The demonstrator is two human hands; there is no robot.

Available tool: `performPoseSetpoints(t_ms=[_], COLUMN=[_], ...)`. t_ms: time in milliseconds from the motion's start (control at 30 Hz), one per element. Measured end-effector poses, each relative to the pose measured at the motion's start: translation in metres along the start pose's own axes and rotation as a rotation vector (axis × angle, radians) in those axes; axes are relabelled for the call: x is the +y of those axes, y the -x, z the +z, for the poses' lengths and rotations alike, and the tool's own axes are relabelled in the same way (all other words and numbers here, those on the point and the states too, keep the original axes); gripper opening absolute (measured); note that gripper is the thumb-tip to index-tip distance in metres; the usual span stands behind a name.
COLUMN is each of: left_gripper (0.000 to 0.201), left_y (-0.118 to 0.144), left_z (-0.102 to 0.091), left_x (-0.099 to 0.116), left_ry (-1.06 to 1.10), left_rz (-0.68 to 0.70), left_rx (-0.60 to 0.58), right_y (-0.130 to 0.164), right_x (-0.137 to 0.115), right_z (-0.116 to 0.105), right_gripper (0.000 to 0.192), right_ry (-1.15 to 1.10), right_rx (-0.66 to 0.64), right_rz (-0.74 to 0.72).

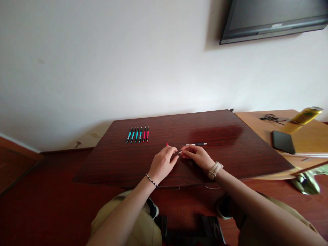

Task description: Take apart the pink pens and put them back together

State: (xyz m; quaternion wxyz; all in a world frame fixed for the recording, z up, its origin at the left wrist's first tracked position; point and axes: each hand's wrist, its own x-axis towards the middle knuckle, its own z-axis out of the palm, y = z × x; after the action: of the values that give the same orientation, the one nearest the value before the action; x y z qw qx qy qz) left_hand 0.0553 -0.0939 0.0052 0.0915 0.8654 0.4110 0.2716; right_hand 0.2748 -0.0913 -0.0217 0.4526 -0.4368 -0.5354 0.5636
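My left hand (163, 162) and my right hand (196, 156) meet over the middle of a dark red-brown table (230, 147). The left hand's fingers are closed around a pen part with a pink tip (167, 145) sticking out. The right hand pinches a small silvery piece (180, 152) between thumb and fingers, close to the left fingertips. A thin dark pen part (196, 144) lies on the table just behind the right hand. A row of several pens (137, 134), teal ones and pink ones, lies side by side at the far left of the table.
A lighter wooden desk (258, 119) adjoins the table on the right, carrying a black phone (283, 142), a yellow-green can (306, 115), black cables (271, 118) and papers. A wall-mounted screen (271, 18) hangs top right. My knees are below the table's near edge.
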Motion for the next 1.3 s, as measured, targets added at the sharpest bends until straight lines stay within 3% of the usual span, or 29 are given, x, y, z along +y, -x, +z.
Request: performPoseSetpoints(t_ms=[300,533,767,1000,1300], left_gripper=[0.012,0.02,0.01,0.015,0.017], left_y=[-0.011,-0.012,-0.025,-0.032,-0.032], left_z=[0.005,0.001,0.004,0.008,0.012], left_x=[0.01,0.0,-0.022,-0.037,-0.046], left_ry=[0.022,-0.042,-0.083,-0.163,-0.185], left_rz=[-0.062,-0.081,-0.045,0.006,-0.03], left_rx=[0.0,0.03,-0.043,-0.088,-0.08], right_y=[-0.004,-0.008,-0.009,-0.009,-0.02], right_x=[-0.005,0.002,-0.004,-0.002,0.003], right_z=[0.008,0.005,-0.004,-0.007,-0.001], right_gripper=[0.041,0.035,0.025,0.012,0.006], right_ry=[0.03,0.013,0.245,0.526,0.77], right_rx=[-0.015,0.098,0.115,0.193,0.135], right_rz=[-0.038,-0.06,-0.147,-0.224,-0.258])
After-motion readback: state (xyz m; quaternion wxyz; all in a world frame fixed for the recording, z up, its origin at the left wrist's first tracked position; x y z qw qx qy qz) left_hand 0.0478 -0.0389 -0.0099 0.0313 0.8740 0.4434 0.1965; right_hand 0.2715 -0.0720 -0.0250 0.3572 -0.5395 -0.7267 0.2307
